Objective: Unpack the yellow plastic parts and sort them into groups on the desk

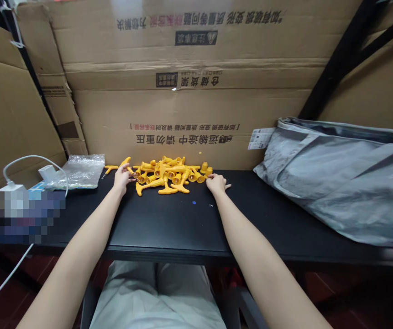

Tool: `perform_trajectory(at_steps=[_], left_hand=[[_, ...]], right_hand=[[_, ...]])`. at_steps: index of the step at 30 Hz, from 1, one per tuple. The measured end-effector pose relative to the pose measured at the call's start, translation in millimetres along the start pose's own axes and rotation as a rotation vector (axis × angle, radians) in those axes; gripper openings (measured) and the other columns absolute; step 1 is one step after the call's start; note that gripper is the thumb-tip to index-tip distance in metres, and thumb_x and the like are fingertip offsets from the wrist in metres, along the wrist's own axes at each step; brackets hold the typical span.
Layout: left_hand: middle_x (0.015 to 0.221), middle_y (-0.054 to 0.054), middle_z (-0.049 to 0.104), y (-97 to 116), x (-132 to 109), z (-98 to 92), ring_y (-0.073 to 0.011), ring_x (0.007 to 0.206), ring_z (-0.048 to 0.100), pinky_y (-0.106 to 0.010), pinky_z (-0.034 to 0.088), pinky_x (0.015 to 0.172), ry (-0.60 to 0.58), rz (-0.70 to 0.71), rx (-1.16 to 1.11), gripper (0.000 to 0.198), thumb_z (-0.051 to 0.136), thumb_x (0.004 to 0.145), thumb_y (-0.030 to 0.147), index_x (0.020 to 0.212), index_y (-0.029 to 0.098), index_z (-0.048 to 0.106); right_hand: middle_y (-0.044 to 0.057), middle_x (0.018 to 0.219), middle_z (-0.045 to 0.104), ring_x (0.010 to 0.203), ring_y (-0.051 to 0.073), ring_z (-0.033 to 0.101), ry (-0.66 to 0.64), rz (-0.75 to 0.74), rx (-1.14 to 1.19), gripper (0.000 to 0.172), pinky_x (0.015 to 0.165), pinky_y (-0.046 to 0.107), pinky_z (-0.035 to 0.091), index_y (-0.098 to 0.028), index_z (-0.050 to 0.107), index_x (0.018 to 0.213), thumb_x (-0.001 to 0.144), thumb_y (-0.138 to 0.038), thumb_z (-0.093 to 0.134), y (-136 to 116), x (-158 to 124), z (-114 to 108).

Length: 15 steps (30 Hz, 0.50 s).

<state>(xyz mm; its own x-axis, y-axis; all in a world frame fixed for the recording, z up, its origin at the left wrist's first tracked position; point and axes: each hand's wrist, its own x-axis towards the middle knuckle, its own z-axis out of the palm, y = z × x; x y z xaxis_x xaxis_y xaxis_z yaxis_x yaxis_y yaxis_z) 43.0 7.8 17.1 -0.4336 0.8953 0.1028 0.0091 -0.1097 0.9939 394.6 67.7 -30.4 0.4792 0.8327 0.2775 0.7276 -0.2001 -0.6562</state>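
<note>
A heap of yellow plastic parts (162,176) lies on the black table, some T-shaped handles and some hollow, cup-ended sleeves. At the heap's left end my left hand (123,179) is closed on a yellow T-shaped handle (126,162), its bar tilted up above the fingers. My right hand (217,183) is at the right end, thumb and forefinger together against a small yellow sleeve (209,171). Its other fingers are partly hidden. Another T-shaped handle (111,168) lies just left of my left hand.
Cardboard (189,105) stands behind the table (169,228). A grey bag (347,183) fills the right side. At left are a clear plastic packet (80,171), a white charger (11,198) with a cable, and a blurred-out item. A small blue bit (194,202) lies in front.
</note>
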Motion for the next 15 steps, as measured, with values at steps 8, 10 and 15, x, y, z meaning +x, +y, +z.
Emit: perform_trajectory(at_steps=[8, 10, 15], left_hand=[[0.104, -0.007, 0.06, -8, 9, -1.7, -0.0079, 0.063, 0.062, -0.019, 0.051, 0.051, 0.2, 0.019, 0.052, 0.048, 0.05, 0.075, 0.004, 0.121, 0.021, 0.052], [0.106, -0.006, 0.06, -11, 10, -2.9, -0.0071, 0.061, 0.06, -0.018, 0.048, 0.048, 0.236, 0.052, 0.12, 0.046, 0.049, 0.074, 0.003, 0.117, 0.02, 0.052], [0.105, -0.005, 0.06, -19, 16, -6.8, -0.0071, 0.065, 0.062, -0.017, 0.046, 0.052, 0.265, 0.127, 0.236, 0.035, 0.048, 0.076, 0.005, 0.107, 0.019, 0.052]], right_hand=[[0.009, 0.112, 0.065, 0.119, 0.033, 0.045, -0.026, -0.024, 0.031, 0.031, 0.103, 0.07, 0.023, -0.022, 0.073, 0.094, 0.074, -0.016, 0.05, 1, 1, 3], [0.009, 0.117, 0.064, 0.121, 0.034, 0.044, -0.035, -0.051, 0.038, 0.032, 0.102, 0.07, 0.023, -0.024, 0.074, 0.096, 0.076, -0.017, 0.049, 1, 0, 2], [0.01, 0.13, 0.059, 0.126, 0.035, 0.042, -0.076, -0.058, -0.011, 0.035, 0.103, 0.072, 0.02, -0.026, 0.073, 0.105, 0.084, -0.022, 0.045, -2, -4, -1]])
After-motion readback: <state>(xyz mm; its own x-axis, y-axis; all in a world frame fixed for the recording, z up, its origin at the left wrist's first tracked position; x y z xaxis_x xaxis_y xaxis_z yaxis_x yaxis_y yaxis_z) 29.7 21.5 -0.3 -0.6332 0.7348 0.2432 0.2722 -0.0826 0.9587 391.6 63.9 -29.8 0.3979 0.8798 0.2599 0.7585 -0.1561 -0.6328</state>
